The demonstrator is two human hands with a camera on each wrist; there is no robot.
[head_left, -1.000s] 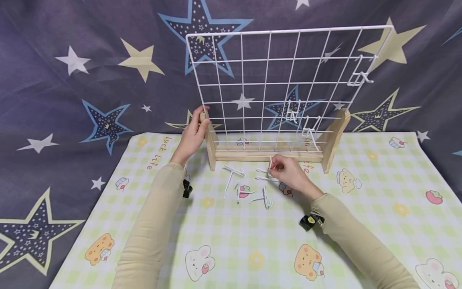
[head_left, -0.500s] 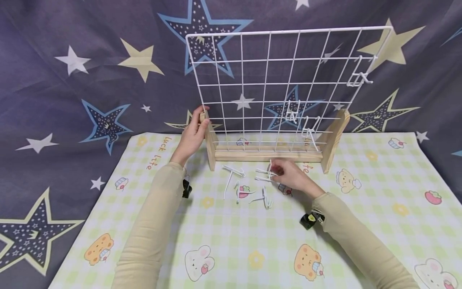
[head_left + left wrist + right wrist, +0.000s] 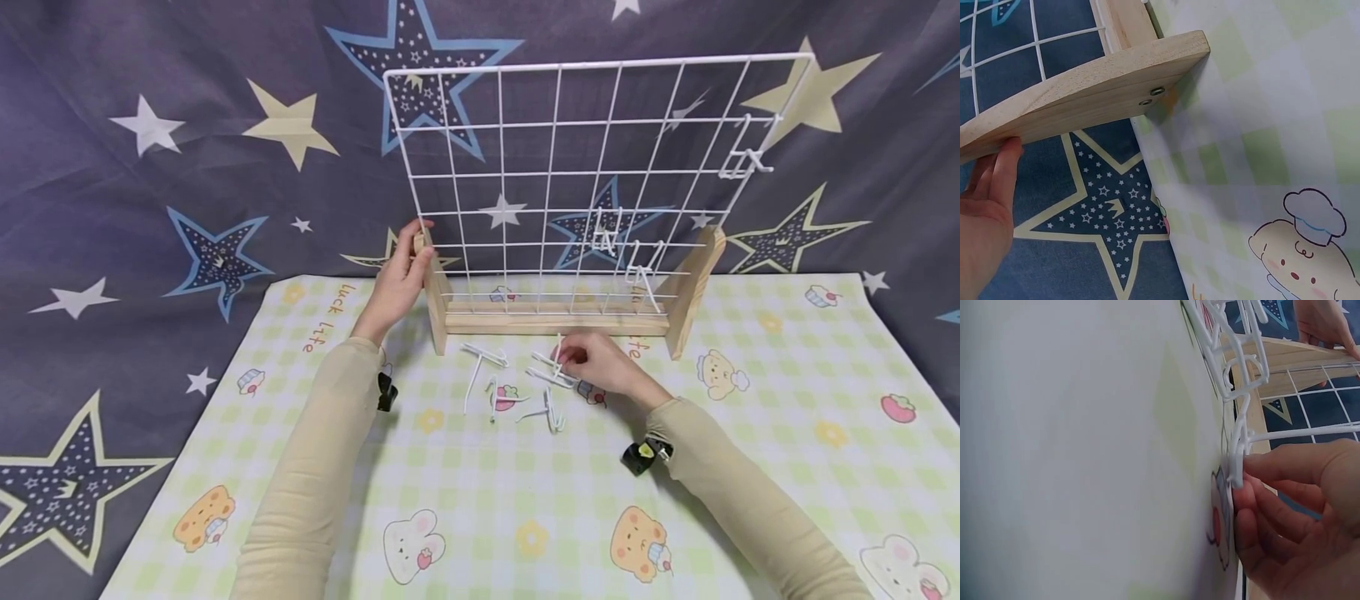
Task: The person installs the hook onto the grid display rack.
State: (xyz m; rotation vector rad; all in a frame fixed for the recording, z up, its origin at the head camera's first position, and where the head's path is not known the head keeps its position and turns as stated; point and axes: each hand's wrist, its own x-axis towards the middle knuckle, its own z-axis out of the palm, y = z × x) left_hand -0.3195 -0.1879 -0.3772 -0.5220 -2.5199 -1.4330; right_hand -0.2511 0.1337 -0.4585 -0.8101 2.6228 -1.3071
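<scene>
Right now the right hand [image 3: 603, 367] rests on the checked mat [image 3: 750, 400] just in front of the wooden stand [image 3: 555, 321], its fingertips [image 3: 1254, 481] closed in a pinch on one white wire hook [image 3: 553, 373]. That hook sits at the right end of a small loose scatter of hooks [image 3: 498, 385], all lying on the mat in front of the stand's base rail. From the pinching fingers the hook runs away to the hand's left, toward the rest of the scatter, so its long axis lies roughly along the front of the stand rather than pointing at it. One short end stands up near the fingertips; the wrist view shows the thumb and forefinger closed on this bent end, with the other fingers curled below it. Whether the hook has left the mat cannot be told.

The left hand [image 3: 397, 279] is at the left end of the stand, fingers wrapped round the wooden foot [image 3: 1085, 87] with the thumb against its outer face, holding it. It is well apart from the hooks, so the right hand is plainly the nearer one to them.

Rising from the stand, the white wire grid [image 3: 585, 167] already carries three hooks: two low down [image 3: 626, 250], right of centre, and one high [image 3: 742, 154] near the right edge. The open squares lie above and behind the pinched hook.
</scene>
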